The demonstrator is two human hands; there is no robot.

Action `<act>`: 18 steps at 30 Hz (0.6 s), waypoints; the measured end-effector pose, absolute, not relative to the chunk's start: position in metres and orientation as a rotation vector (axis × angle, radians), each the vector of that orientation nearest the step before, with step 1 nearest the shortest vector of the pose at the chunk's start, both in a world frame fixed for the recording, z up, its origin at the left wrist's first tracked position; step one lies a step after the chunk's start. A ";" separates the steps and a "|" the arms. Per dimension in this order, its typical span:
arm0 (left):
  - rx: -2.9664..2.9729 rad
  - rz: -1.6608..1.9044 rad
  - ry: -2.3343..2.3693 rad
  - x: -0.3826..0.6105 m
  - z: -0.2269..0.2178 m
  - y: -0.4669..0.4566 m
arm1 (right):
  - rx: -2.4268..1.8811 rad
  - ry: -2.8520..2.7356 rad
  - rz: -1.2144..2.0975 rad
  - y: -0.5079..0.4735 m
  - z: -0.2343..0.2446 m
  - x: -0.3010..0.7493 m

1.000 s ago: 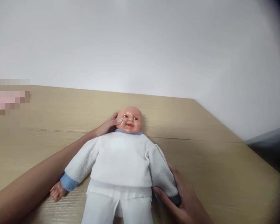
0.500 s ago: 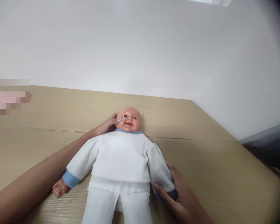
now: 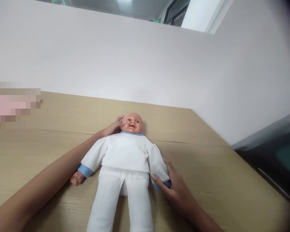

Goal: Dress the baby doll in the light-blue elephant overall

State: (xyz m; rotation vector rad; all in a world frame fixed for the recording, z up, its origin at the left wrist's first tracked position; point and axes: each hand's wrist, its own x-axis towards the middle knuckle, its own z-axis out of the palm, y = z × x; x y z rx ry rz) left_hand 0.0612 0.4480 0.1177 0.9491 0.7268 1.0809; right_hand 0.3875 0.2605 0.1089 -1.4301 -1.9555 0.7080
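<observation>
A baby doll (image 3: 125, 151) lies on its back on the wooden table (image 3: 198, 180), head toward the far edge. It wears a white fleece top with blue collar and cuffs, and white trousers; its feet are out of frame. My left hand (image 3: 116, 125) cups the side of the doll's head, the thumb on its cheek and the other fingers mostly hidden behind. My right hand (image 3: 175, 183) is wrapped around the doll's sleeve near the blue cuff on the right side, covering the doll's hand there. The doll's other arm rests along my left forearm.
A white wall (image 3: 106, 58) rises behind the table, with an opening above it. A blurred-out pinkish patch (image 3: 9, 108) covers the far left. Beyond the table's right edge is a dark area (image 3: 275, 161). A seam crosses the tabletop.
The view has tilted up and pulled back, so more of the doll's legs and the opening above the wall show. Both hands keep the same hold on the doll.
</observation>
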 end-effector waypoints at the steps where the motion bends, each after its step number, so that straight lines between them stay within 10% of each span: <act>1: 0.959 1.082 0.737 0.060 0.119 0.448 | -1.419 -1.959 0.696 0.261 0.108 0.387; 18: 1.931 1.090 0.992 0.068 0.217 0.222 | -1.217 -1.775 0.223 0.184 0.137 0.372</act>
